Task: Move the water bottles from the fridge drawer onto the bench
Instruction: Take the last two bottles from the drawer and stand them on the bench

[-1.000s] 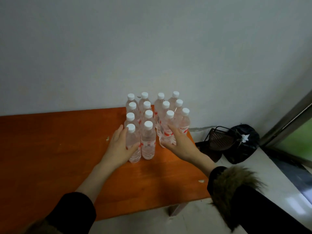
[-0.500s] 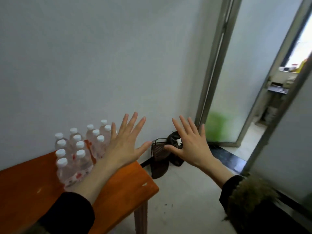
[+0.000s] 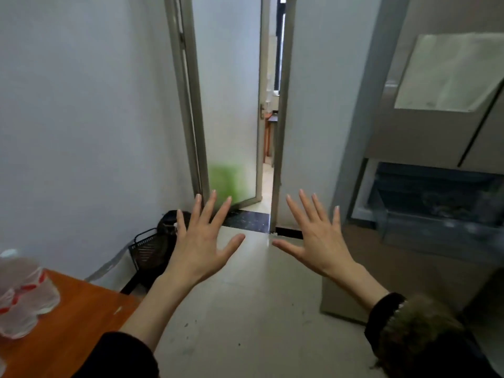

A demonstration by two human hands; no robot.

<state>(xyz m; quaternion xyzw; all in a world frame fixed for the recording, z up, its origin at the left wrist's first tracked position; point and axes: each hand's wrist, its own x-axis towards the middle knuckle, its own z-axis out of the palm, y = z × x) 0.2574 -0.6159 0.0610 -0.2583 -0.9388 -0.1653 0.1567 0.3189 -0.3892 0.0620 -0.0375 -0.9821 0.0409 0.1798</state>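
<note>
Both hands are empty: the left hand [image 3: 200, 248] and the right hand [image 3: 317, 241] are raised with fingers spread wide, gripping nothing. The water bottles [image 3: 23, 293] stand on the bench [image 3: 79, 320] at the left edge of view (only a blurred part shows). The open fridge drawer [image 3: 436, 214] lies to the right; its contents cannot be made out. Filled bottles are probably heavy, with thin, smooth, yielding walls. Grip around the mid-body.
</note>
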